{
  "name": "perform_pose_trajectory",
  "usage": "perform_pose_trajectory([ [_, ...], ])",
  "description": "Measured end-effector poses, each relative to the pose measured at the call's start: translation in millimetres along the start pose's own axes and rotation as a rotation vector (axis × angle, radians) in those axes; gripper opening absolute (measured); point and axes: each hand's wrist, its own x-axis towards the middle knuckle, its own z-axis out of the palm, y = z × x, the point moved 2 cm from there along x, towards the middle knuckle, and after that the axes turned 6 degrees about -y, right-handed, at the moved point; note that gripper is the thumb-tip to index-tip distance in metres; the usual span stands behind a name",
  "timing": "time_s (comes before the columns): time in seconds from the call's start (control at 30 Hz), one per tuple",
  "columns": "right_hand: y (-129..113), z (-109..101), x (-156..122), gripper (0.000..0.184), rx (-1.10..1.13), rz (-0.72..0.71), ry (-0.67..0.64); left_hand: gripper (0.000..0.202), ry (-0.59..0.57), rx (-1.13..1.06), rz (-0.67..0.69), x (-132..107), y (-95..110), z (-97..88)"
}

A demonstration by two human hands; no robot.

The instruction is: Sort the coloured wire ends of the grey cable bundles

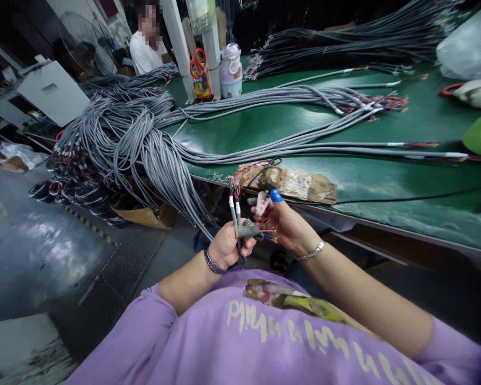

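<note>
My left hand (225,247) is closed around grey cables (233,214), their white-banded ends pointing up with thin coloured wires (235,187) fanned out. A dark grey wrapped piece (246,230) lies across this hand; whether it covers the thumb or belongs to a cable I cannot tell. Red and green wire ends (268,231) stick out to its right, close to my right palm. My right hand (292,227), with a blue cover (276,195) on one fingertip, pinches a small pale pink piece (262,203), clip-like in shape. Its other fingers are partly hidden.
A taped wooden board (308,185) with a brown lump (270,177) lies at the edge of the green table (385,195). Grey cable bundles (144,133) drape over the table's left end. Behind stand a purple cup (231,69) and orange-handled scissors (198,63). A person (144,51) is at the back.
</note>
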Motion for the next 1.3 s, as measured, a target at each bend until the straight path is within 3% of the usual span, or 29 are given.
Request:
perform_pose_trajectory([
  [0.17, 0, -3, -1, 0.038, 0.065, 0.012, 0.025, 0.041, 0.101, 0.046, 0.141, -11, -9, 10.3],
  [0.37, 4, -4, -2, 0.051, -0.030, -0.041, 0.084, 0.040, 0.205, 0.008, 0.214, -11, -12, 19.3],
  [0.53, 11, -7, -1, 0.057, -0.199, -0.200, 0.202, 0.038, 0.230, -0.017, 0.245, -6, -9, 21.1],
  [0.83, 10, -1, 9, 0.047, 0.267, -0.055, 0.052, 0.041, 0.259, -0.050, 0.243, 1, -10, 22.2],
  [1.3, 11, -1, 4, 0.044, 0.339, 0.030, -0.001, 0.039, 0.245, -0.007, 0.232, -7, -14, 20.6],
])
